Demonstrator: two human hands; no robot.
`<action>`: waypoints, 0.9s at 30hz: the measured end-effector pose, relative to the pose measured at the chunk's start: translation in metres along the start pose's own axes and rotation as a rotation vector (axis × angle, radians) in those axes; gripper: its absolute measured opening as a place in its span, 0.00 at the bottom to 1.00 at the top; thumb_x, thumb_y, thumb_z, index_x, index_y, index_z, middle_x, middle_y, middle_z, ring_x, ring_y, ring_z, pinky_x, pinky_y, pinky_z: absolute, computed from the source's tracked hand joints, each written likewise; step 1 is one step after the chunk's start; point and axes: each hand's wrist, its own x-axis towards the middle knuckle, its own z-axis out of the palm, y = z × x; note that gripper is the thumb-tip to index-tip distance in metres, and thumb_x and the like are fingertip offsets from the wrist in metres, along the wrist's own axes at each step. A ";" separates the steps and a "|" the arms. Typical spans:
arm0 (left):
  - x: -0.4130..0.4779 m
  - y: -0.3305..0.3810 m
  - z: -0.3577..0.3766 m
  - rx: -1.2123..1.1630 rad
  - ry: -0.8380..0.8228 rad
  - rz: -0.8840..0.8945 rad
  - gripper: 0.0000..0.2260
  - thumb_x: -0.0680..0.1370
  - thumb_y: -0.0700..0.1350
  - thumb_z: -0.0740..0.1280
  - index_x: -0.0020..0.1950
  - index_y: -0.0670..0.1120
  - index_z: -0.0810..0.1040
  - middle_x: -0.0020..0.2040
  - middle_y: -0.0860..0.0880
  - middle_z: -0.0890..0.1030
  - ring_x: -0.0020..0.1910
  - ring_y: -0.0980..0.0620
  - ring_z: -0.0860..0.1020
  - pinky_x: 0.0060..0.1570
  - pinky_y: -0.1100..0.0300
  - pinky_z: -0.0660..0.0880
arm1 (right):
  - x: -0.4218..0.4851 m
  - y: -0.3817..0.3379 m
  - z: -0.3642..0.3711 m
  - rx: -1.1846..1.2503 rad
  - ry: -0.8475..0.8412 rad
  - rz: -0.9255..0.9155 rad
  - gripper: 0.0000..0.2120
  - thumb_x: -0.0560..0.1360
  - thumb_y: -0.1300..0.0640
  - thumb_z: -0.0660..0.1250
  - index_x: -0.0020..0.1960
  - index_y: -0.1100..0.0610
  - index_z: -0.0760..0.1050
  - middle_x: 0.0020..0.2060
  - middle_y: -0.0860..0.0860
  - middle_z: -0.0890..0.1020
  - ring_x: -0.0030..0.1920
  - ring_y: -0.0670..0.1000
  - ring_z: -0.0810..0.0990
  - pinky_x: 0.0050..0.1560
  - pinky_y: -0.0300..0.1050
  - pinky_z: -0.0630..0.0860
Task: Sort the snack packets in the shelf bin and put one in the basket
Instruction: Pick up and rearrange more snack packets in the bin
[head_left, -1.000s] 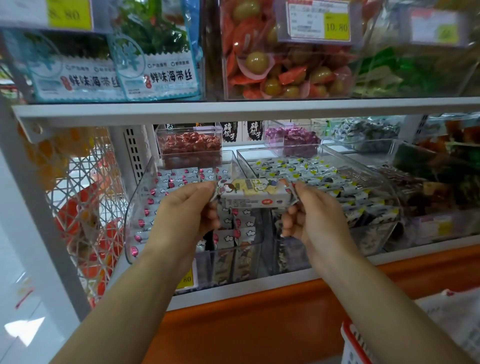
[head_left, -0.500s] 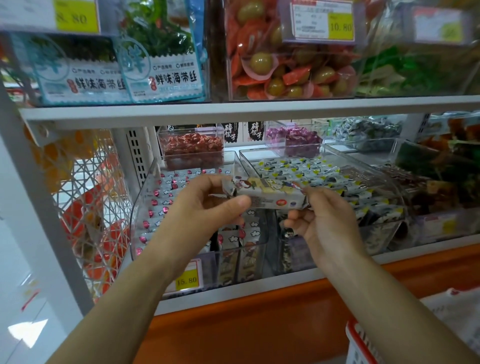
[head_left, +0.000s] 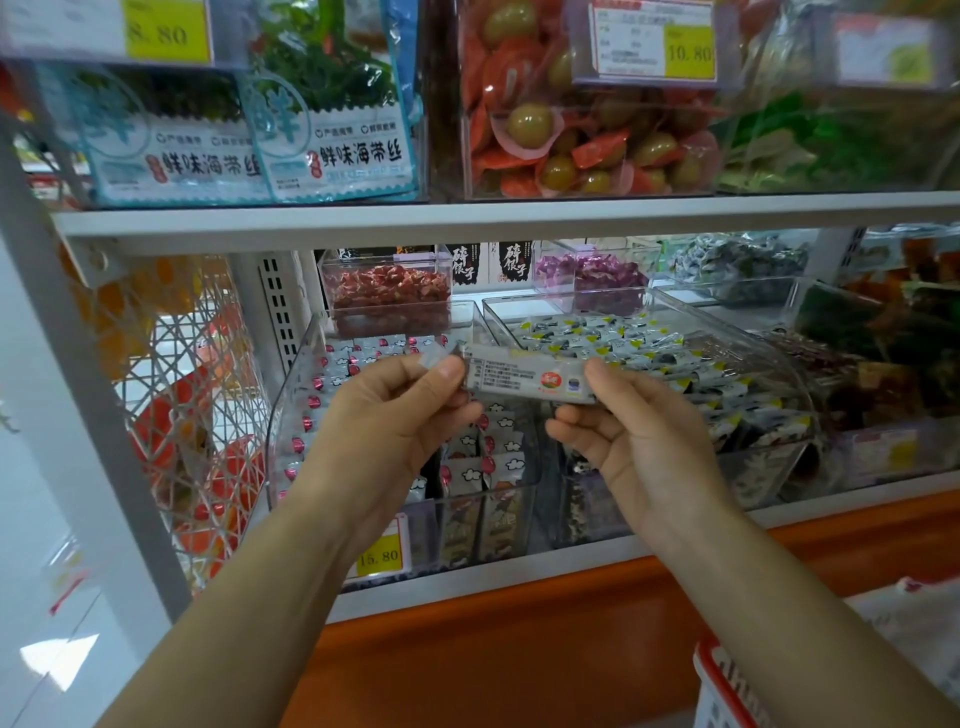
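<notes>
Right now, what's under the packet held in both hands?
The clear shelf bin of cloud-print packets. The held packet, left hand and right hand cover part of it.

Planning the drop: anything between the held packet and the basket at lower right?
No object visible. Left hand and right hand pinch the packet by its ends; the basket rim shows below-right, lower than the orange shelf front. Only the right forearm crosses that line.
</notes>
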 end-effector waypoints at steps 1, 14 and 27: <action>-0.001 0.000 0.000 -0.023 -0.002 -0.009 0.06 0.68 0.43 0.68 0.38 0.40 0.78 0.39 0.44 0.81 0.37 0.54 0.81 0.37 0.68 0.78 | 0.000 0.000 0.000 0.012 -0.001 0.015 0.11 0.66 0.56 0.68 0.43 0.64 0.77 0.32 0.54 0.84 0.29 0.47 0.81 0.30 0.38 0.79; -0.001 0.000 0.006 -0.227 0.091 -0.036 0.09 0.78 0.42 0.62 0.38 0.44 0.75 0.28 0.51 0.78 0.30 0.58 0.78 0.35 0.67 0.77 | -0.004 -0.002 0.001 -0.061 -0.080 0.061 0.13 0.65 0.53 0.68 0.42 0.63 0.77 0.32 0.56 0.84 0.28 0.49 0.82 0.27 0.38 0.78; -0.001 -0.004 0.007 -0.166 0.128 -0.076 0.15 0.78 0.49 0.62 0.36 0.45 0.83 0.28 0.51 0.77 0.29 0.57 0.77 0.33 0.65 0.78 | 0.001 0.001 -0.002 0.022 -0.027 0.138 0.13 0.63 0.54 0.69 0.40 0.64 0.76 0.28 0.54 0.81 0.22 0.44 0.75 0.21 0.33 0.72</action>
